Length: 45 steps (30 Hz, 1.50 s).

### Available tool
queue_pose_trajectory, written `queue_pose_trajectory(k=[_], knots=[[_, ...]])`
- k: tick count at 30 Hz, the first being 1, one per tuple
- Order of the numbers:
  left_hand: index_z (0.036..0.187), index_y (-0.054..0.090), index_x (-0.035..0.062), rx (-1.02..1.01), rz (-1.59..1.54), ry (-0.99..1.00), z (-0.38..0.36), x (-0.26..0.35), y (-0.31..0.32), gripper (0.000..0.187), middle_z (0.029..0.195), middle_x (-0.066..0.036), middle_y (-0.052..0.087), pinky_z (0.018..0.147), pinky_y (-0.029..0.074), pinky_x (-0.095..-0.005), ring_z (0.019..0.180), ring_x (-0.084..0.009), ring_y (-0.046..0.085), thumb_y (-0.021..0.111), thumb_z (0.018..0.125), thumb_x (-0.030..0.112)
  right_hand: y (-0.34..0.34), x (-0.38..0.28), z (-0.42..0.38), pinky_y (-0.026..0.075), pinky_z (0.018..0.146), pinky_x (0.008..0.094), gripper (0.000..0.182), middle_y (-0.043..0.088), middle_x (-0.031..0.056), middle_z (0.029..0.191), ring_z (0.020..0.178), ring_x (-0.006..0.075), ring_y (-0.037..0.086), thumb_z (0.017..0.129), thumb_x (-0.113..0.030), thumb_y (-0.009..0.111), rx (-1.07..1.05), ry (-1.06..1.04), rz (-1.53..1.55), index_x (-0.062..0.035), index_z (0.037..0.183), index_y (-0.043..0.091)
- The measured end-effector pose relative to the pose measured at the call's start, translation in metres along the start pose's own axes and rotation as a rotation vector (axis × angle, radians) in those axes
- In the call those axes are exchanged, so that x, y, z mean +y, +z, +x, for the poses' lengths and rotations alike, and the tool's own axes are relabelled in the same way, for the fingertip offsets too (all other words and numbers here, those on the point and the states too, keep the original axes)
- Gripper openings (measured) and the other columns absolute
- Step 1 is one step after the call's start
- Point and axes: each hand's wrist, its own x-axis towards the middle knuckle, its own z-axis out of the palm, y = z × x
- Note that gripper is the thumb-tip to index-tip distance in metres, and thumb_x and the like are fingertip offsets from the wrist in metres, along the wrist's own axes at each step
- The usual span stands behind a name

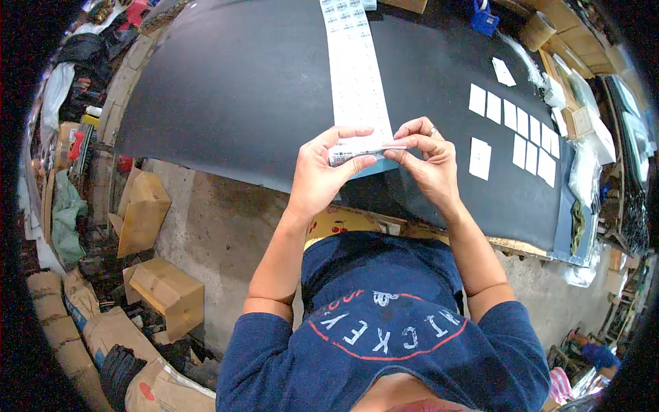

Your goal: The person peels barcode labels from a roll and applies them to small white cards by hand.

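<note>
A long white strip of printed barcode labels (360, 75) runs down the black tabletop to my hands. My left hand (321, 168) grips its near end, thumb below and fingers above, where the strip bends and a printed row shows. Beside it, my right hand (429, 156) pinches the right edge of the same end between thumb and fingertips, and a ring is on one finger. Exactly what lies inside the right pinch I cannot tell. A light blue edge (365, 172) shows just under the strip's end.
White cards (510, 115) lie in rows on the black table (226, 89) to the right, with a single card (480, 158) nearer me. A tape roll (537, 31) and a blue object (484, 19) stand at the back right. Cardboard boxes (165, 295) sit on the floor at left.
</note>
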Motion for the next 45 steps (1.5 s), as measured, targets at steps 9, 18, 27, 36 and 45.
queue_pose_trajectory(k=[9,18,27,36,45], knots=[[0.099,0.066,0.0029,-0.078,0.076,-0.028,0.004,-0.006,-0.009,0.021,0.097,-0.004,0.068,0.071,0.049,-0.0202,0.083,-0.0067,0.060,0.073,0.079,0.005,-0.002,-0.007,0.002,0.045,0.079,0.0276,0.010,0.064,0.0047,0.083,0.085,0.0136,0.058,0.073,-0.010,0.076,-0.047,0.112,0.005,-0.0054,0.082,0.073],[0.096,0.067,0.0027,-0.098,-0.008,-0.072,0.005,-0.011,-0.007,0.017,0.091,-0.003,0.068,0.070,0.049,-0.0209,0.080,-0.0067,0.061,0.072,0.080,0.007,-0.003,-0.007,0.002,0.045,0.078,0.0268,0.010,0.065,0.0046,0.085,0.085,0.0129,0.059,0.073,-0.008,0.077,-0.075,0.161,0.153,-0.0043,0.082,0.073],[0.101,0.067,0.0023,-0.085,-0.065,-0.070,0.004,-0.010,-0.006,0.020,0.092,-0.005,0.068,0.070,0.049,-0.0208,0.079,-0.0074,0.061,0.071,0.082,0.008,0.002,-0.004,0.000,0.045,0.070,0.0245,0.006,0.065,0.0038,0.076,0.075,0.0111,0.059,0.076,-0.008,0.075,-0.033,0.125,0.130,-0.0035,0.077,0.072],[0.101,0.067,0.0002,-0.100,-0.093,-0.125,0.006,-0.006,-0.008,0.020,0.095,-0.006,0.068,0.077,0.049,-0.0226,0.086,-0.0088,0.062,0.071,0.081,0.005,0.001,-0.004,0.000,0.044,0.067,0.0240,0.008,0.065,0.0033,0.076,0.075,0.0099,0.058,0.079,-0.011,0.074,-0.035,0.149,0.127,-0.0030,0.077,0.072],[0.099,0.067,-0.0003,-0.104,-0.078,-0.082,0.003,-0.008,-0.002,0.017,0.094,-0.006,0.068,0.078,0.049,-0.0226,0.085,-0.0086,0.061,0.069,0.083,0.005,-0.005,-0.008,0.003,0.046,0.076,0.0269,0.010,0.066,0.0052,0.082,0.081,0.0134,0.061,0.073,-0.009,0.077,-0.086,0.008,0.015,-0.0055,0.081,0.073]])
